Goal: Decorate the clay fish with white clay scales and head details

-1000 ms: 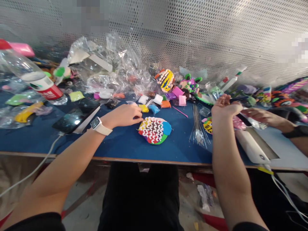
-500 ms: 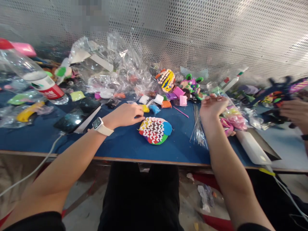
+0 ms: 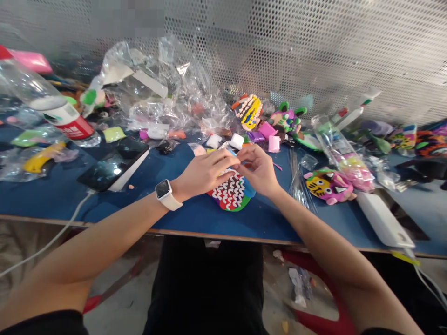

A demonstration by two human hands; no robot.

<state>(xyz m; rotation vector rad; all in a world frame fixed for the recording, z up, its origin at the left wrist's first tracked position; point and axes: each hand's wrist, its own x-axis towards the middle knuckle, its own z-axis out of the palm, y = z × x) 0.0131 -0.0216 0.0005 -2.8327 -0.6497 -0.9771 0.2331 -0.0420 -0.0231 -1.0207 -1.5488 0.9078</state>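
Observation:
My left hand, with a white smartwatch on its wrist, and my right hand meet fingertip to fingertip just above a many-coloured clay piece covered in white curls, which lies on the blue table. Both hands pinch at something small between them; I cannot make out what it is. Small clay blocks in white, pink, purple and orange lie just behind the hands. A bundle of thin metal wires lies to the right of my right hand.
A phone on a white power bank with a cable lies at the left, near a tipped plastic bottle. Crumpled clear bags fill the back. Clay tiger figures and a white power bank sit at the right. Perforated metal wall behind.
My right hand came from the right side of the table to the middle and met my left hand, which lifted over the clay piece. Another person's hands at the right are gone from view.

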